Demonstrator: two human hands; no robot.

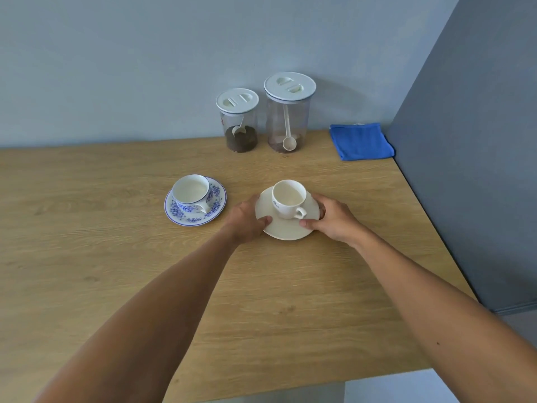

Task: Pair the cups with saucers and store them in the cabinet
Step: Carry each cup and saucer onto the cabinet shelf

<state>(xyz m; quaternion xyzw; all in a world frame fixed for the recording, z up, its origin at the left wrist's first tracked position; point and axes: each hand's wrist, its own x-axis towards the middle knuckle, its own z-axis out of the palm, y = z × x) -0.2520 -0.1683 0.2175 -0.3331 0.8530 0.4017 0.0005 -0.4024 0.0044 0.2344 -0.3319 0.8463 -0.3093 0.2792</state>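
A plain white cup (288, 198) stands upright on a plain white saucer (286, 229) at the middle of the wooden table (116, 257). My left hand (247, 218) grips the saucer's left rim, thumb on top. On the right rim my right hand (334, 218) holds the same saucer. To the left, a blue-flowered cup (191, 193) sits on its matching blue-flowered saucer (216, 209), untouched. No cabinet is in view.
Two clear jars with white lids stand at the back by the wall: a shorter jar (239, 120) with dark grounds and a taller jar (289, 112) with a scoop. A folded blue cloth (361, 141) lies at the back right. A grey panel (465, 141) bounds the table's right side.
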